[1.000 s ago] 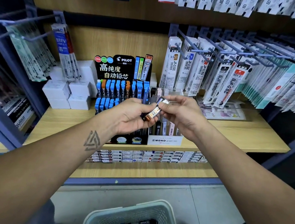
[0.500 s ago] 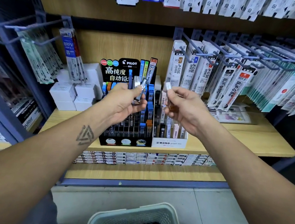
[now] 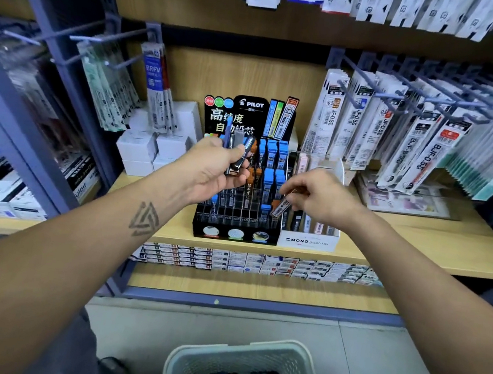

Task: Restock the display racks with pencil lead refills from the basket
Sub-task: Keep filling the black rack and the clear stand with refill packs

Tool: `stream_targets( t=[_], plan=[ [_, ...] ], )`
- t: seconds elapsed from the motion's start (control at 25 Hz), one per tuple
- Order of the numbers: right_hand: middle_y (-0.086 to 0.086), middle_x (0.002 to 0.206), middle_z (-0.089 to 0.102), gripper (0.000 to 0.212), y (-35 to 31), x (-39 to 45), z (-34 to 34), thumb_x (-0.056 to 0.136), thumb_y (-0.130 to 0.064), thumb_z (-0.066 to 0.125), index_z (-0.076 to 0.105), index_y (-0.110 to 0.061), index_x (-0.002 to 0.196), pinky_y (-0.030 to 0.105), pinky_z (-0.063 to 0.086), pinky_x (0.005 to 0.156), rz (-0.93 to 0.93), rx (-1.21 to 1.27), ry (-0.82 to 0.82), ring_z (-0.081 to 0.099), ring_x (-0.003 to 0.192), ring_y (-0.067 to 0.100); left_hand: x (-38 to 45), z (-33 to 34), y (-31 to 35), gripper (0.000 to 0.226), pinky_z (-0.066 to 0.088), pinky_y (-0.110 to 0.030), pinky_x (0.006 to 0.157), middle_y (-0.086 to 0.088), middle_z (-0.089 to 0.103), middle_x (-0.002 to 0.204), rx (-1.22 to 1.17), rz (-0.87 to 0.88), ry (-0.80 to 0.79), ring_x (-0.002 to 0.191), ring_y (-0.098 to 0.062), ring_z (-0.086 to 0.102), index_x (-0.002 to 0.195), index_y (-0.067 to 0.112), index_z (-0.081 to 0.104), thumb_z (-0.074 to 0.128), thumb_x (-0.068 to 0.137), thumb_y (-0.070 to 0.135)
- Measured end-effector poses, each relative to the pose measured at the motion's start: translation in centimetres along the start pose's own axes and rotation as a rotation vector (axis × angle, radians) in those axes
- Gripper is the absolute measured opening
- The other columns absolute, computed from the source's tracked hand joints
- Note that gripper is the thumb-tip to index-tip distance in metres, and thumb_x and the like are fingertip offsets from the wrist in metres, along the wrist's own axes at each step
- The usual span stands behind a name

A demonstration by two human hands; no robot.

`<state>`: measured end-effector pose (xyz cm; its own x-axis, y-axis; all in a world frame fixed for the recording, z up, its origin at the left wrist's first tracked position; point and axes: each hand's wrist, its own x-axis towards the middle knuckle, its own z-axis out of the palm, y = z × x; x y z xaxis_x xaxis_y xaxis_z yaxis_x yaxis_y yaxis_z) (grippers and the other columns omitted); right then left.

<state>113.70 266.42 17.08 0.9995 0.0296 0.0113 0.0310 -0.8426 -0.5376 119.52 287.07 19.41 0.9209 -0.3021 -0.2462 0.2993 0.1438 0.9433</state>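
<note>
Right hand (image 3: pixel 320 197) pinching one refill (image 3: pixel 280 208) over rack (image 3: pixel 236 219) near shelf front edge; left hand (image 3: pixel 219 172) clutching several. Best lowered upright into an empty slot.

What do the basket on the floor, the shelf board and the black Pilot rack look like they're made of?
Basket: pale moulded plastic, matte, judging by the perforated walls and thick rounded rim.
Shelf board: light wood-grain surface, matte; probably laminate over board, though solid wood can't be ruled out.
Black Pilot rack: glossy black plastic or acrylic front, with clear see-through dividers between the slots.
</note>
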Motion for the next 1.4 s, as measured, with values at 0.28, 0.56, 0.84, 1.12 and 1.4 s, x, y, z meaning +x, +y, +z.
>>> stream_targets(
  t=[0.28,0.56,0.84,1.12,1.4],
  plan=[
    [0.006,0.103,0.068,0.020,0.3,-0.1,2.2,0.095,-0.019,0.067,0.060,-0.021,0.114,0.034,0.052,0.082,-0.069,-0.213,0.040,0.063,0.096,0.026,-0.3,0.8,-0.4,0.031,0.051,-0.024,0.047,-0.015,0.058,0.081,0.016,-0.029,-0.038,0.062,-0.021,0.058,0.126,-0.007,0.048,0.055,0.102,0.009],
    [0.009,0.115,0.069,0.025,-0.1,-0.4,3.0,0.099,-0.015,0.058,0.068,-0.013,0.122,0.041,0.051,0.094,-0.213,-0.290,0.133,0.063,0.106,0.028,-0.3,0.9,-0.9,0.039,0.051,-0.024,0.047,-0.014,0.060,0.079,0.047,-0.038,-0.059,0.059,-0.019,0.060,0.135,-0.007,0.044,0.055,0.102,0.010],
    [0.005,0.109,0.066,0.020,0.8,-0.4,4.5,0.096,-0.009,0.058,0.067,-0.011,0.114,0.036,0.051,0.080,-0.249,-0.322,0.172,0.064,0.100,0.030,-0.4,1.2,-1.2,0.036,0.051,-0.023,0.048,-0.014,0.061,0.080,0.054,-0.041,-0.061,0.060,-0.019,0.060,0.132,-0.009,0.048,0.055,0.101,0.010],
    [0.001,0.109,0.050,0.025,0.9,-1.1,5.4,0.092,-0.020,0.065,0.052,-0.015,0.114,0.039,0.046,0.061,-0.168,-0.514,0.164,0.064,0.089,0.034,-0.6,1.4,-1.7,0.032,0.052,-0.023,0.046,-0.017,0.064,0.079,0.008,-0.106,-0.112,0.059,-0.021,0.065,0.127,-0.007,0.051,0.058,0.100,0.008],
    [0.006,0.098,0.071,0.014,-0.7,-0.2,2.3,0.092,-0.010,0.067,0.071,-0.014,0.105,0.033,0.055,0.074,0.187,0.771,0.198,0.067,0.090,0.023,-0.6,1.7,-2.5,0.015,0.061,-0.028,0.062,-0.023,0.068,0.093,-0.020,-0.183,-0.184,0.080,-0.028,0.069,0.109,-0.003,0.064,0.060,0.094,-0.003]
  ],
)
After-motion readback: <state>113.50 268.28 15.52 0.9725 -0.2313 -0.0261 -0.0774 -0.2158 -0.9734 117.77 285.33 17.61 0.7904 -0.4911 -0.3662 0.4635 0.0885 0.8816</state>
